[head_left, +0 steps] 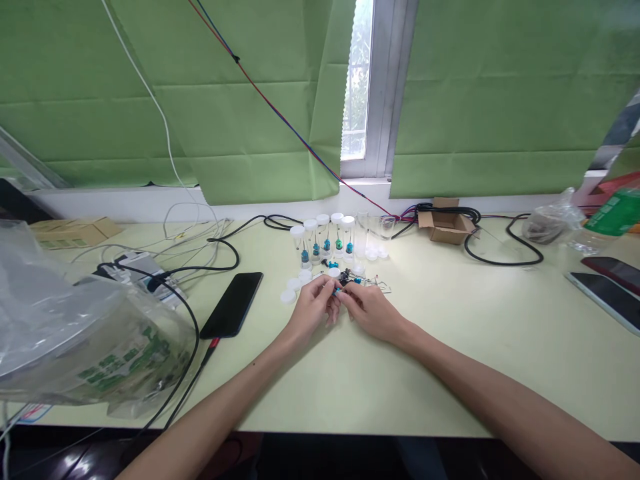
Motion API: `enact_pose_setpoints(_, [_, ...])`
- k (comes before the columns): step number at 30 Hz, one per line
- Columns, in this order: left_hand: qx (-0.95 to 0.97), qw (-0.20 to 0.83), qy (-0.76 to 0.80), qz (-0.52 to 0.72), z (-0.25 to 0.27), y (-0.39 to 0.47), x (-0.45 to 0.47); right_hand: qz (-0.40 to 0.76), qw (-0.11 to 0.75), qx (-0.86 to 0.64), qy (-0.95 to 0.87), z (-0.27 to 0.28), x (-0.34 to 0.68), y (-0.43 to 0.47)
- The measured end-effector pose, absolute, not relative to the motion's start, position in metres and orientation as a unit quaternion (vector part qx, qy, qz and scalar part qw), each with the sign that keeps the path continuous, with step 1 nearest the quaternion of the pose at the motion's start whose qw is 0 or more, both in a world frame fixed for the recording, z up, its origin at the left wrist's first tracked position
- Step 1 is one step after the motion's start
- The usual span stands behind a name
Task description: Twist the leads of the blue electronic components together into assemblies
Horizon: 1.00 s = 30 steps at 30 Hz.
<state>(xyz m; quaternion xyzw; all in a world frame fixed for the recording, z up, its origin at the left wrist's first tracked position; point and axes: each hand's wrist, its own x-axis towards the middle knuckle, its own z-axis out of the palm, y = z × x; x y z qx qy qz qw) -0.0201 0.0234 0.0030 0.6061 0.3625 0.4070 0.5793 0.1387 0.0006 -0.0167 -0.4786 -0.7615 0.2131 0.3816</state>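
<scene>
My left hand (pixel 317 301) and my right hand (pixel 367 308) meet over the table, fingertips pinched together around a small blue part (pixel 338 291). Its kind is too small to make out, and the fingers cover most of it. Just beyond my hands lie small black parts (pixel 345 275), another blue piece (pixel 333 265) and thin metal wires (pixel 383 287). Loose white caps (pixel 289 296) rest left of my left hand. Behind stands a row of several clear tubes with white caps (pixel 349 235), each with a blue or green part inside. Uncapped clear tubes (pixel 387 230) stand to their right.
A black phone (pixel 232 305) lies left of my hands, near a plastic bag (pixel 95 333) and black cables (pixel 227 248). An open cardboard box (pixel 447 227) sits at the back right. More phones (pixel 607 300) and a green-labelled bottle (pixel 613 213) are at far right.
</scene>
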Motion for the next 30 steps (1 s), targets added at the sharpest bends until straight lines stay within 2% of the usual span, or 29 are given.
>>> enact_pose_setpoints(30, [0.601, 0.593, 0.342, 0.411, 0.0003, 0.0249, -0.0196, 0.218, 0.393, -0.472, -0.758, -0.0162, 0.1388, 0.0011])
